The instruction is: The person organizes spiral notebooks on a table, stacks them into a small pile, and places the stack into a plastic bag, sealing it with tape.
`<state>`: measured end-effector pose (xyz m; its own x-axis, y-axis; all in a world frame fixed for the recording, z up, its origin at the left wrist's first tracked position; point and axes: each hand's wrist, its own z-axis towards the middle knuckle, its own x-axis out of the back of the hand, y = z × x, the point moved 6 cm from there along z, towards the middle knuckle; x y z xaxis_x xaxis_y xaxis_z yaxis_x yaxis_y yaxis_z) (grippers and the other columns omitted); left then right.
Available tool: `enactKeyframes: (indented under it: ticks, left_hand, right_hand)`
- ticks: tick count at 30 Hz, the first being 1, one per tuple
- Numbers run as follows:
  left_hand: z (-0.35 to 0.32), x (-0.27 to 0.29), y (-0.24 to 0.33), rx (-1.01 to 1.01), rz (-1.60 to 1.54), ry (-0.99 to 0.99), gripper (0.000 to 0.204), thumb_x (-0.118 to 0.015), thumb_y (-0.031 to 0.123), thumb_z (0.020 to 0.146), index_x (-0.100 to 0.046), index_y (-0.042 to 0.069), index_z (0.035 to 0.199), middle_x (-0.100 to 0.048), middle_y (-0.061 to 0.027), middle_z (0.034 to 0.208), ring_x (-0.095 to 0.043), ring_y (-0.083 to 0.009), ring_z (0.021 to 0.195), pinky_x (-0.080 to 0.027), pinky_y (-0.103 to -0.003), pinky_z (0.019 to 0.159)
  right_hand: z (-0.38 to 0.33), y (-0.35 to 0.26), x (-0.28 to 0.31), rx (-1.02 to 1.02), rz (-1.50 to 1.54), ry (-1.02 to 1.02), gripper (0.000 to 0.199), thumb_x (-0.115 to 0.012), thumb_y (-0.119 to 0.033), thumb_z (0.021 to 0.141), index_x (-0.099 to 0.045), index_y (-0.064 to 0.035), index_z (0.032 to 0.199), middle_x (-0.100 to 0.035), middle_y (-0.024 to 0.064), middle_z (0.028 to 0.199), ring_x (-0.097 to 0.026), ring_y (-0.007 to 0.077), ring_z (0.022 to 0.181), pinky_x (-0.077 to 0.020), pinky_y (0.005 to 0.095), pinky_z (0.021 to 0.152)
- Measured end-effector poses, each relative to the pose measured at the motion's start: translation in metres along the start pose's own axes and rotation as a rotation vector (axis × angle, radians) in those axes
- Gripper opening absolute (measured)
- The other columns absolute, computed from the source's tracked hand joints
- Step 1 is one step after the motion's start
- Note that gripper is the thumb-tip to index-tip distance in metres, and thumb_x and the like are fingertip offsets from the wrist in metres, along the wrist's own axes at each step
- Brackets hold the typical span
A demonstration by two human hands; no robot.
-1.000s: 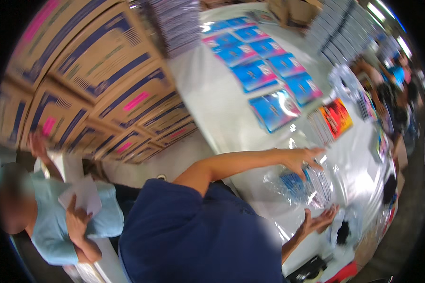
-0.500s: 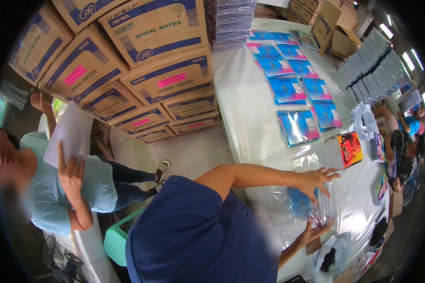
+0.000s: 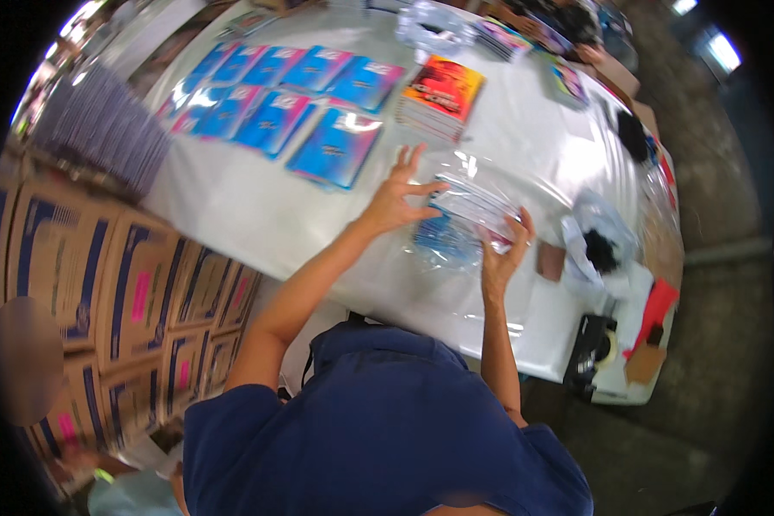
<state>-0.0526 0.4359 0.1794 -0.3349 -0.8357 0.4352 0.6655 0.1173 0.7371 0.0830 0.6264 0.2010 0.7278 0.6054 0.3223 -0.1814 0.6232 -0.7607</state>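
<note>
Lying near the front edge of the white table, a clear plastic sleeve is being handled at both ends; the film is glossy and crinkled, catching glare, with a flat stack of blue-covered booklets showing through it. The left hand is resting on the sleeve's left end, fingers spread and curved, tips touching the film. The right hand is closing on the sleeve's right end, thumb and fingers pinching film and stack together.

Beyond the sleeve, glossy blue rectangular booklets are lying in overlapping rows, flat on the table. Just beyond and right of the sleeve, a squared pile of red-orange covered books is sitting. Right of the sleeve, a rumpled thin plastic bag is holding something dark. Left of the table, brown corrugated cartons with blue stripes and pink labels are standing stacked.
</note>
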Motion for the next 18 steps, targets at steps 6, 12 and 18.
enactKeyframes:
  ticks: [6,12,18]
  left_hand:
    - [0.033,-0.013,0.024,-0.03,-0.132,-0.237,0.047,-0.082,0.017,0.066,-0.07,0.025,0.111,-0.022,-0.011,0.154,-0.018,-0.031,0.143,-0.021,-0.042,0.114]
    - [0.039,-0.014,0.03,0.06,-0.301,-0.319,0.048,-0.082,0.016,0.065,-0.07,0.023,0.111,-0.023,-0.0096,0.154,-0.029,-0.0321,0.139,-0.028,-0.042,0.112]
    - [0.039,-0.015,0.03,0.057,-0.251,-0.318,0.051,-0.084,0.015,0.063,-0.07,0.022,0.111,-0.023,-0.0104,0.154,-0.033,-0.0318,0.137,-0.032,-0.039,0.109]
  right_hand:
    - [0.003,-0.003,0.009,-0.013,0.031,-0.016,0.041,-0.082,-0.013,0.069,-0.062,-0.0059,0.104,-0.042,0.0146,0.136,-0.04,0.0308,0.127,-0.0341,0.0404,0.104]
    - [0.037,-0.005,0.016,0.047,0.193,-0.501,0.056,-0.051,-0.055,0.089,-0.063,-0.0088,0.118,-0.047,0.0153,0.132,-0.043,0.0309,0.123,-0.0355,0.0406,0.102]
    - [0.099,-0.026,0.02,-0.052,0.465,-0.358,0.058,-0.048,-0.055,0.092,-0.062,-0.0056,0.118,-0.05,0.0133,0.131,-0.047,0.0283,0.122,-0.0336,0.0431,0.104]
